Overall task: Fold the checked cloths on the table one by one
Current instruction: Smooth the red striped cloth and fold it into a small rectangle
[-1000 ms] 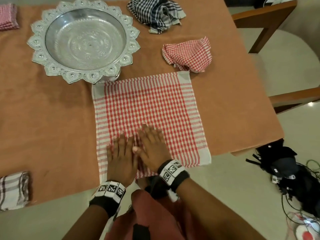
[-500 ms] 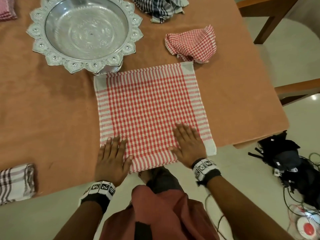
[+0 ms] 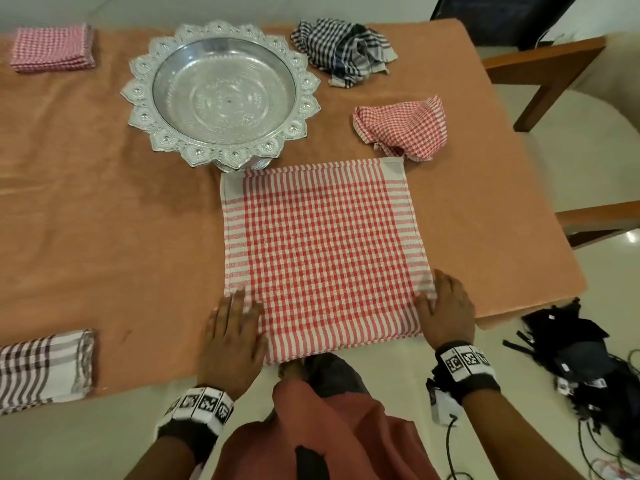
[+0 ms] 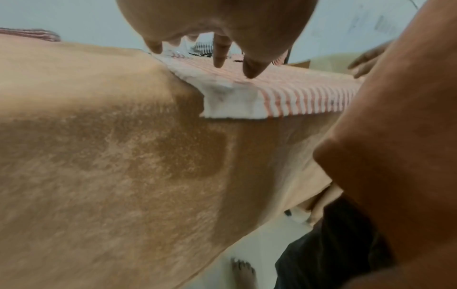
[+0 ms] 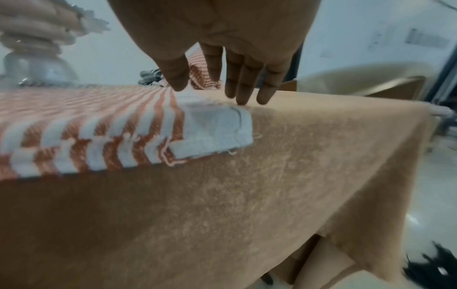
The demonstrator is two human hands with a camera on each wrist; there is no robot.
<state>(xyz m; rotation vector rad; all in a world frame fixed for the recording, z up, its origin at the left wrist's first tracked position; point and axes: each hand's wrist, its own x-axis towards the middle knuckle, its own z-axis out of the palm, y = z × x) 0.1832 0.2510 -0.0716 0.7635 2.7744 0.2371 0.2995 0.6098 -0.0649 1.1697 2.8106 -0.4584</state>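
Note:
A red-and-white checked cloth (image 3: 322, 251) lies spread flat at the table's near edge. My left hand (image 3: 232, 336) rests flat on its near left corner (image 4: 230, 105), fingers straight and apart. My right hand (image 3: 445, 308) lies flat over the near right corner (image 5: 215, 131), fingers straight, tips reaching onto the orange table cover (image 5: 309, 156). A crumpled red checked cloth (image 3: 403, 128) sits beyond the spread one. A crumpled dark blue checked cloth (image 3: 343, 50) lies at the far edge.
An ornate silver bowl (image 3: 221, 95) stands behind the cloth's far left corner. A folded red checked cloth (image 3: 52, 48) lies far left, a folded brown checked one (image 3: 45, 367) near left. Wooden chair (image 3: 554, 71) at right; dark cables and gear (image 3: 585, 362) on the floor.
Both hands slid apart from the middle of the cloth's near edge out to its two near corners, smoothing it flat.

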